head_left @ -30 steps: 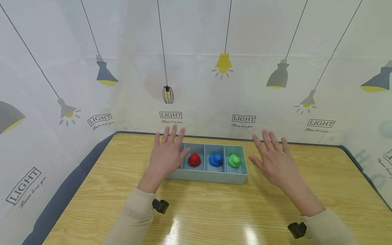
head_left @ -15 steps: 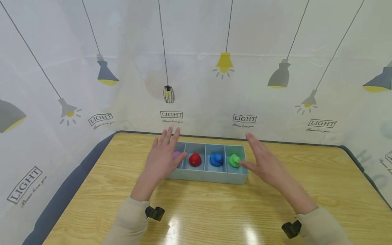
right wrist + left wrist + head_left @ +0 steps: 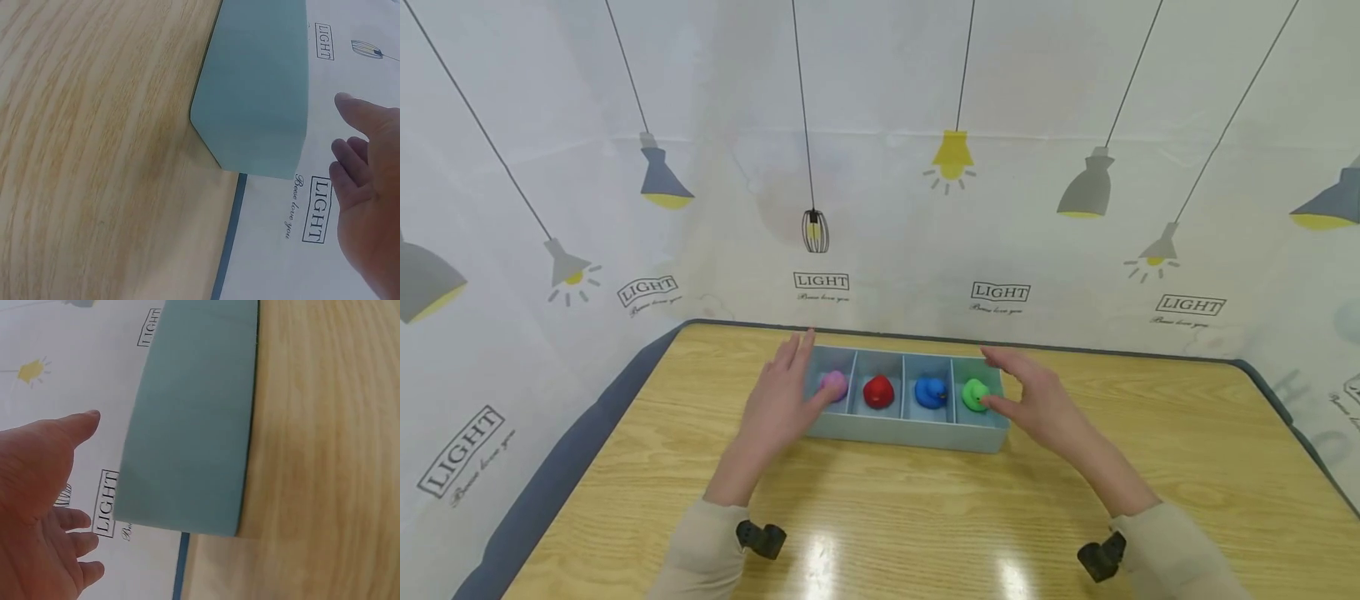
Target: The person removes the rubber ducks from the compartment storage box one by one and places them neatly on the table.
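Nearest are two beige sleeves (image 3: 700, 550), each with a black gadget (image 3: 762, 540) at the wrist, stretched over a wood-grain table (image 3: 910, 517). Next up, the left hand (image 3: 782, 400) has its grip spread loosely at the left end of a blue-grey tray (image 3: 910, 432), and the right hand (image 3: 1048, 408) has thumb and fingers well parted at the other end. Neither's holding anything (can't tell if they touch the rim, tbh). The tray's on the table with a pink toy (image 3: 837, 382), red duck (image 3: 877, 392), blue duck (image 3: 931, 392) and green duck (image 3: 974, 394), left to right, one per compartment. Behind: lamp-print backdrop (image 3: 887, 183).
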### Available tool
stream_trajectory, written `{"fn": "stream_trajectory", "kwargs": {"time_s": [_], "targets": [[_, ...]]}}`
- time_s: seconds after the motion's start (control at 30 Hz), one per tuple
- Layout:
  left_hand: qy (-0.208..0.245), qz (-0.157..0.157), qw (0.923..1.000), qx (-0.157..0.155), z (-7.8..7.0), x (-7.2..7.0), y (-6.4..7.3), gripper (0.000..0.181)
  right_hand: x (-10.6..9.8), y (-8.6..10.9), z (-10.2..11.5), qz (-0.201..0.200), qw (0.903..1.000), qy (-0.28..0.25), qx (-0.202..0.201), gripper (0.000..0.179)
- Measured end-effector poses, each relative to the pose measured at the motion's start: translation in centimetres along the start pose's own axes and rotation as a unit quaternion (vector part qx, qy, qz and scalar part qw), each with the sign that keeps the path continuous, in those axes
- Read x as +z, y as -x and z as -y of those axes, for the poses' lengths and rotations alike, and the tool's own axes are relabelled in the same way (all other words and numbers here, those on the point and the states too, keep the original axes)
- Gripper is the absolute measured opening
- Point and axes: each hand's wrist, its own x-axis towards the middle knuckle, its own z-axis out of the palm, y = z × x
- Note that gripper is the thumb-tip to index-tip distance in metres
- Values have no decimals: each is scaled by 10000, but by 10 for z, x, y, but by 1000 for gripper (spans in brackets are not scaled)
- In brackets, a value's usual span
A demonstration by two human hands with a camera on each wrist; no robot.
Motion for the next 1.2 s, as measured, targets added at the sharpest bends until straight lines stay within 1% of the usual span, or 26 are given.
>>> {"fn": "stream_trajectory", "kwargs": {"time_s": [0.07,0.17,0.27,0.37,0.53,0.7,0.87,1.1,1.2], "targets": [[278,84,9995,-105,4,2,2,89,2,-1,-2,47,9998,-188,89,64],[691,204,9971,-235,10,6,4,89,3,-2,-4,230,9974,-567,383,60],[994,232,9945,-220,15,10,5,89,4,-4,-7,395,9940,-850,558,61],[1185,227,9924,-222,19,13,5,88,4,-8,-10,580,9923,-883,642,60],[1348,378,9897,-311,25,18,5,88,4,-12,-13,978,9893,-735,789,55],[1429,523,9877,-364,28,20,5,88,5,-16,-19,1247,9880,-560,713,56],[1488,623,9860,-416,28,21,4,88,5,-19,-24,1422,9872,-425,588,54],[1595,740,9829,-553,30,22,4,89,4,-23,-27,1623,9862,-143,288,40],[1653,772,9815,-582,32,23,4,89,4,-24,-28,1747,9842,-108,279,37]]}}
